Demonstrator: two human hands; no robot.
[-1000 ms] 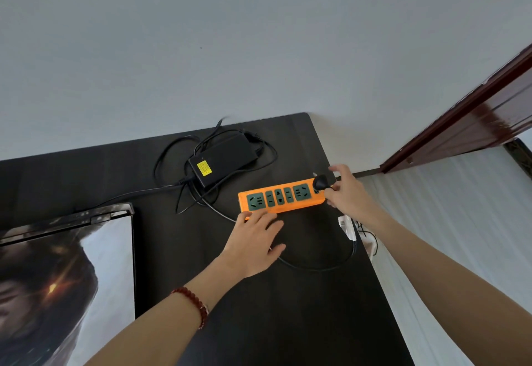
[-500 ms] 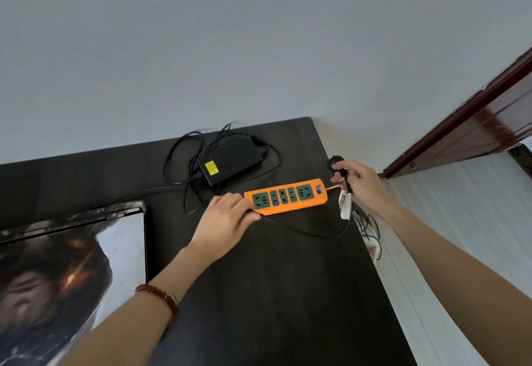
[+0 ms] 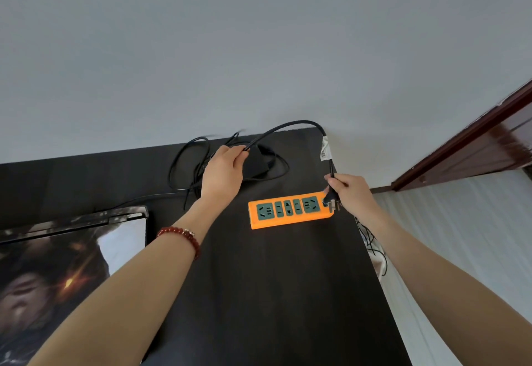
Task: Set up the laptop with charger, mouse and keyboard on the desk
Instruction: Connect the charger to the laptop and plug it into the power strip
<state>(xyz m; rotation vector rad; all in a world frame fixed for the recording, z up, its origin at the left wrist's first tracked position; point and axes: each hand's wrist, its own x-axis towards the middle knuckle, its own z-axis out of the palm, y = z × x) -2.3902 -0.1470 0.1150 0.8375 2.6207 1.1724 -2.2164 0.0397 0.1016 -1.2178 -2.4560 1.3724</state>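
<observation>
- two bare hands work over the dark matte tabletop (image 3: 273, 279); the left hand (image 3: 223, 174) hides part of the black charger brick (image 3: 259, 164), so only its right end shows, near the wall.
- left fingers (image 3: 240, 154) pinch the black power cable (image 3: 288, 127), which arches up off the tabletop and over to the right hand (image 3: 349, 196).
- right fingers (image 3: 335, 186) curl round the cable just above its plug (image 3: 331, 203); the plug is small and hard to make out, held at the right end of the orange power strip (image 3: 289, 213); whether it touches the strip, cannot tell.
- a white tag (image 3: 325, 150) wraps the cable.
- the strip is a flat plastic bar with green sockets.
- thin loose cords (image 3: 187, 164) tangle beside the brick.
- the laptop (image 3: 72, 250), cut off at the left edge, shows a glossy picture.
- a red bead bracelet (image 3: 181, 236) rings the left wrist.
</observation>
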